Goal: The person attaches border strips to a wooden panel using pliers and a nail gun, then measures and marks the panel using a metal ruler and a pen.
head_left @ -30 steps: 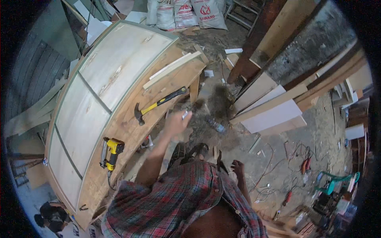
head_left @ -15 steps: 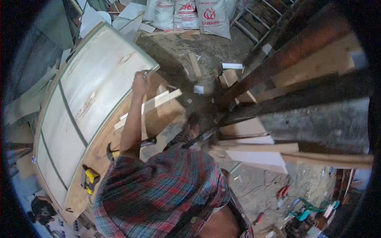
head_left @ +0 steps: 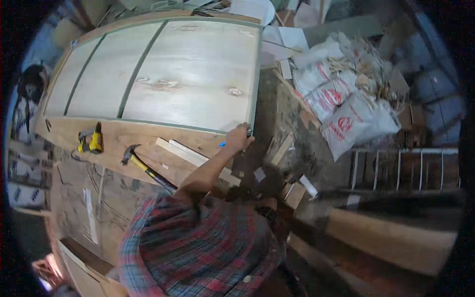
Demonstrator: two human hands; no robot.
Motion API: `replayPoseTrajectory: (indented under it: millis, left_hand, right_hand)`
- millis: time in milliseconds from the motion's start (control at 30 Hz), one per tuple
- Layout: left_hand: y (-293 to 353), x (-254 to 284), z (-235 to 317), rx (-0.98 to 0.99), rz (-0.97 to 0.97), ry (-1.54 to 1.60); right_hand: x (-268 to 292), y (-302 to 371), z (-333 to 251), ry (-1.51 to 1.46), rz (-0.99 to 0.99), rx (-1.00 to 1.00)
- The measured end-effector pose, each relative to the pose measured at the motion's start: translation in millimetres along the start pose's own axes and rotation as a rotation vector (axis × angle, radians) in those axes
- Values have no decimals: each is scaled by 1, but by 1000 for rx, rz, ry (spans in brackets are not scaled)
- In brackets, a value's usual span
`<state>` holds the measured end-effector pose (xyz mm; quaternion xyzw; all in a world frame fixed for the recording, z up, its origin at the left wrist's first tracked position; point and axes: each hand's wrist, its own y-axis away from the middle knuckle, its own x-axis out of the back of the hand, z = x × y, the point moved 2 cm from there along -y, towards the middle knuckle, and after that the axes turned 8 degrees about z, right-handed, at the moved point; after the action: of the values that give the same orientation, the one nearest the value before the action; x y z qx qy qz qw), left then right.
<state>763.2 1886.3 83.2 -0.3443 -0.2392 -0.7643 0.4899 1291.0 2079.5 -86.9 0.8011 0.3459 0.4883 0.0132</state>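
My left hand is closed at the near right corner of a large framed panel. A small dark bit shows at its fingers, too small to name. The panel has a pale wood face, green edges and two green crossbars, and lies on a brown wooden board. Close to my wrist is a small blue thing. My right hand shows only in part by my shirt front, with a dark band near it; its fingers are hidden. A claw hammer and a yellow-and-black power tool rest along the board's near side.
Wooden strips lie across the board beside my forearm. White sacks are heaped at the right, with a metal ladder nearer. Offcuts litter the floor. Long timber lies at the lower right.
The view has swung right, so the panel now runs across the top and the sacks appear at the right. My left hand remains at the panel's corner.
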Motion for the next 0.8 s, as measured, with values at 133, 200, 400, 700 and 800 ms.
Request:
replayPoseTrajectory:
  millis: [133,200,400,700,800]
  left_hand:
    - [2,11,12,134,-40,13]
    - [2,9,16,150,45,21]
    - [6,-32,35,454,259,33]
    - [-1,-41,48,657,480,-167]
    - [-8,-54,55,773,575,-238]
  right_hand:
    - [17,-147,-24,28,-319,454]
    - [11,-215,-43,174,-542,980]
    - [26,-439,-79,371,-753,551]
    - [57,-622,-127,-552,-1251,194]
    - [99,-649,-141,225,-720,430]
